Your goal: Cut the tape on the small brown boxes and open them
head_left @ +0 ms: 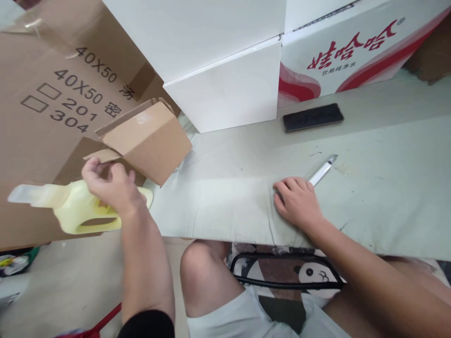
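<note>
My left hand [112, 188] is closed in a pinch on a flap of a small brown cardboard box [150, 141], which is tilted in the air off the left edge of the table. A pale yellow plastic bottle with a handle [75, 210] shows just below and behind that hand. My right hand [298, 202] rests on the grey-green cloth-covered table [369, 206], fingers curled down, over the end of a utility knife [323, 171] whose blade end points up and right.
A large flattened brown carton [42, 103] printed "40X50" stands at the left. White boxes [229, 89] and a red-and-white printed carton [352, 51] line the back of the table. A black phone [313, 117] lies before them. My knees and a panda-print stool [299, 272] are below.
</note>
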Action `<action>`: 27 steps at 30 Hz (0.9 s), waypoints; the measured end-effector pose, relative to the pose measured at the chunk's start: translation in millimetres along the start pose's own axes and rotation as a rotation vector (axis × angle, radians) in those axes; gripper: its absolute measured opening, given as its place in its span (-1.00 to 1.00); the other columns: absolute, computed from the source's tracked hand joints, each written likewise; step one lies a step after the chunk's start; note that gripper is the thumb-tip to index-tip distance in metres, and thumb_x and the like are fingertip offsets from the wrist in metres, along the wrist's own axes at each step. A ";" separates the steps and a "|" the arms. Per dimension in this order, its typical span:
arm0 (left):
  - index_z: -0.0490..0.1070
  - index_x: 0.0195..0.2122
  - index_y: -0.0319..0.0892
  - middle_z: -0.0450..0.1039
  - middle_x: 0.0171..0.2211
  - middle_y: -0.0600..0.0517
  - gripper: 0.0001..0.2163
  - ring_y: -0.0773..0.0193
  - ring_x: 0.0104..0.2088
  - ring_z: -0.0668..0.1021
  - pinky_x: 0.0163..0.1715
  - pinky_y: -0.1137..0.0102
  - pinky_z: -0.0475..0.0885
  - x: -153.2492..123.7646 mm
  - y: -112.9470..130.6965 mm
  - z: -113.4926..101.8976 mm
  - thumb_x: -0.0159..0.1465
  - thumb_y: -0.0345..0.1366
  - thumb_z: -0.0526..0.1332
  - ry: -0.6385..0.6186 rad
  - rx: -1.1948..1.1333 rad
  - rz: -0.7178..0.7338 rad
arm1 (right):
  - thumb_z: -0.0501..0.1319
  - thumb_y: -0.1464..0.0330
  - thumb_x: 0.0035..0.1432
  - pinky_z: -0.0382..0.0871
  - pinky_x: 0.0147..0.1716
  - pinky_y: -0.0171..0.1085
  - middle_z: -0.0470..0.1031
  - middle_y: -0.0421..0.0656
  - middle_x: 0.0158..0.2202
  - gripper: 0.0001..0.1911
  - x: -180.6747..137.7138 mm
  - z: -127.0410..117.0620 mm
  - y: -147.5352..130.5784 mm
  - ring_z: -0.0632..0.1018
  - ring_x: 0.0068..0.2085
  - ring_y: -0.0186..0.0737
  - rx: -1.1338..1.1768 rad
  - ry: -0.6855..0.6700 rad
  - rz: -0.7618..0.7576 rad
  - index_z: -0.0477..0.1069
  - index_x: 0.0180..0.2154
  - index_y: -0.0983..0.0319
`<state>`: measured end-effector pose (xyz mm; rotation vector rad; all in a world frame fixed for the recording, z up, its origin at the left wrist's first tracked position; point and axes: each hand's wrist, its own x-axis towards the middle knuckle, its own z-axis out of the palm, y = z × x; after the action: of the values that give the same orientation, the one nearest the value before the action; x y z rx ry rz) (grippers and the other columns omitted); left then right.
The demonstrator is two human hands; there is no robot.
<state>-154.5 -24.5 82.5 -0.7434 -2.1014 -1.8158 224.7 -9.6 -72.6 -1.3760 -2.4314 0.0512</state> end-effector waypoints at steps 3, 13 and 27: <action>0.21 -0.18 -0.10 0.29 -0.12 0.03 -0.64 0.26 -0.16 0.48 -0.36 0.39 0.48 -9.4 -2.0 -21.2 -0.03 -0.52 0.08 0.115 0.072 0.171 | 0.16 0.35 0.30 0.09 -0.12 -0.11 0.55 -0.05 -0.18 -0.82 -0.1 -0.4 0.3 0.42 -0.08 0.02 -0.002 -0.009 -0.001 0.54 -0.17 0.21; 0.38 -0.38 -0.10 0.36 -0.32 0.02 -0.80 0.11 -0.21 0.50 -0.17 0.18 0.47 13.6 -26.0 -49.6 -0.09 -0.34 0.25 0.001 0.141 0.571 | 0.13 0.36 0.31 0.11 -0.12 -0.09 0.56 -0.02 -0.17 -0.80 0.3 -0.9 -0.4 0.41 -0.07 0.04 0.016 -0.006 0.000 0.53 -0.17 0.21; 0.33 -0.31 -0.11 0.24 -0.28 0.07 -0.59 0.30 -0.23 0.40 -0.10 0.33 0.36 -43.4 52.0 11.4 0.18 0.13 0.33 -0.053 -0.405 0.676 | 0.10 0.30 0.32 0.22 -0.05 -0.02 0.56 0.03 -0.12 -0.74 8.6 -6.6 5.0 0.50 -0.07 0.07 0.191 -0.033 0.063 0.49 -0.08 0.24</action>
<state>-88.8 -17.8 101.8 -1.4016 -1.2582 -1.8163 226.9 -0.7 -65.0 -1.3746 -2.3399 0.3156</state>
